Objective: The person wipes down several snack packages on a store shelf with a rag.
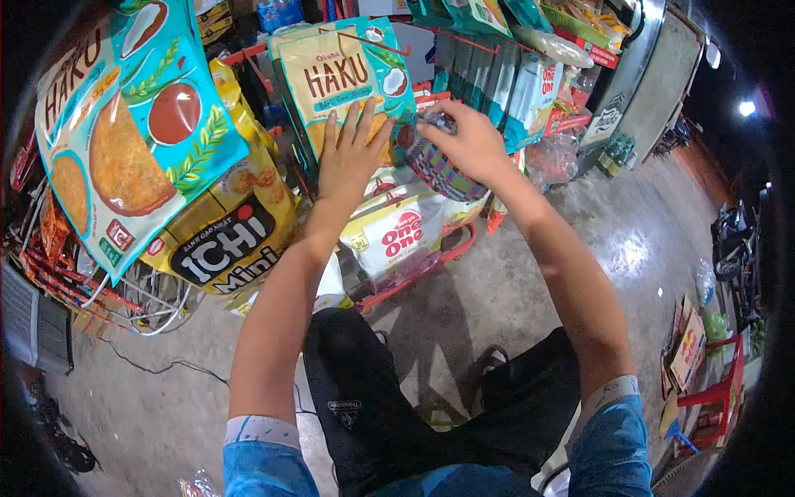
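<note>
In the head view, my left hand [352, 153] lies flat with its fingers apart on the front of a hanging Haku snack bag [327, 62]. Just to the right, my right hand [474, 141] is closed on a checked cloth [447, 176] in purple, green and dark colours. That cloth is bunched beside the bag's right edge, and part of it is hidden under my fingers. Below both hands, a white and yellow One One snack bag [396, 244] sits in a red wire rack [460, 248].
A large Haku bag [137, 124] and a yellow Ichi Mini bag [232, 228] hang at the left. Teal bags [480, 74] hang on the rack at upper right. Concrete floor [464, 306] lies below, with a red plastic chair [725, 389] at far right.
</note>
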`<state>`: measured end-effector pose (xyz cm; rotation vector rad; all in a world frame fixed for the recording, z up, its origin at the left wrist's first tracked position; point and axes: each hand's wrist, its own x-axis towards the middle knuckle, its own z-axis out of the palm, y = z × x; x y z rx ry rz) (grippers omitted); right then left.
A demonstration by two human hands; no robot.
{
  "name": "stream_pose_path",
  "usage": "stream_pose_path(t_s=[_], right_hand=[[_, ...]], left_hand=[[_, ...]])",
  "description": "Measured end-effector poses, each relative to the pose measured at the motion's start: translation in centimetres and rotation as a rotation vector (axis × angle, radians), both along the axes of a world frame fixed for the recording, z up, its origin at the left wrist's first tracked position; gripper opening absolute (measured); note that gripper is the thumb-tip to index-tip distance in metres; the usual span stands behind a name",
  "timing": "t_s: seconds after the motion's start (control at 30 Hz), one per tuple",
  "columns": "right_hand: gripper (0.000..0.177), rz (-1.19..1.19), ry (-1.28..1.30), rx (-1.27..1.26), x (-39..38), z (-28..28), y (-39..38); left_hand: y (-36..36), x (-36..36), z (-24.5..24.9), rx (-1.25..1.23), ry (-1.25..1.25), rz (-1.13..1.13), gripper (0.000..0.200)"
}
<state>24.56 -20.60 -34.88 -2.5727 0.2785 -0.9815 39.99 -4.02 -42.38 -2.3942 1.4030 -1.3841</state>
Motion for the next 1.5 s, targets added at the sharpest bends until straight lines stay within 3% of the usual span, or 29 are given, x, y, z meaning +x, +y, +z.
stream_pose_path(t_s=[0.1,0.23,0.27,0.3,0.37,0.43,0.5,0.53,0.57,0.63,0.7,0.77,0.8,0.9,1.1,1.2,1.37,1.43,1.47,1.5], right_hand=[[0.047,0.012,0.055,0.034,-0.7,0.3,0.1],[0.045,0.005,-0.035,0.024,-2.1,1.9,-0.6],[0.043,-0.014,-0.18,-0.052,-1.9,2.1,-1.2],[0.043,-0.025,-0.185,-0.059,-2.3,2.8,-1.1],[0.04,-0.176,-0.314,-0.046,-2.8,5.4,-0.3],[0.039,-0.207,-0.419,-0.096,-2.5,8.0,-0.1],[0.044,-0.312,-0.622,-0.268,-2.0,11.3,-0.2],[0.044,-0.314,-0.625,-0.269,-1.1,12.8,-1.0],[0.044,-0.405,-0.501,-0.426,-0.1,14.5,-2.2],[0.044,-0.511,-0.38,-0.583,1.5,16.4,-3.4],[0.042,-0.635,0.011,-0.649,3.3,17.2,-3.8],[0.039,-0.652,0.019,-0.63,5.2,16.1,-6.7],[0.036,-0.651,0.04,-0.603,5.4,16.0,-6.7],[0.032,-0.592,0.023,-0.572,3.9,16.2,-7.2],[0.032,-0.554,-0.159,-0.663,-4.1,18.6,-9.0],[0.033,-0.579,-0.126,-0.689,-9.1,20.4,-7.9],[0.034,-0.521,-0.107,-0.717,-13.8,18.8,-9.2],[0.034,-0.477,-0.191,-0.58,-13.7,17.7,-8.6],[0.032,-0.481,-0.088,-0.432,-13.4,17.3,-8.1],[0.032,-0.447,-0.187,-0.483,-12.6,15.9,-7.5]], left_hand=[[0.0,1.6,0.0,-0.016,-0.013,0.043,0.093],[-0.5,-0.7,0.3,-0.046,0.062,0.045,0.078],[-0.5,-1.4,0.5,-0.164,0.177,-0.128,0.066],[-0.2,-2.6,1.0,-0.169,0.173,-0.14,0.066],[0.9,-5.7,2.8,-0.304,0.507,-0.359,0.058],[1.3,-7.8,4.1,-0.396,0.457,-0.507,0.047],[1.3,-9.4,4.9,-0.437,0.672,-0.714,0.045],[1.4,-10.3,5.8,-0.514,0.613,-0.786,0.032],[1.5,-10.7,6.1,-0.51,0.61,-0.789,0.032],[1.6,-11.6,6.6,-0.496,0.825,-0.844,0.019],[1.5,-13.1,7.7,-0.597,0.731,-0.899,0.016],[2.2,-13.8,8.0,-0.46,0.788,-0.799,0.023],[1.9,-13.8,7.6,-0.502,0.889,-0.805,0.034],[2.5,-13.8,7.1,-0.512,1.027,-0.803,0.037],[2.7,-13.5,7.4,-0.611,1.244,-0.833,0.033],[2.1,-13.9,7.8,-0.591,1.29,-0.853,0.028],[0.5,-15.3,7.5,-0.541,1.343,-0.917,0.023],[-0.2,-15.7,7.2,-0.519,1.337,-0.939,0.022],[-0.4,-16.0,7.2,-0.52,1.337,-0.943,0.021],[-0.7,-16.3,7.3,-0.511,1.337,-0.949,0.021]])
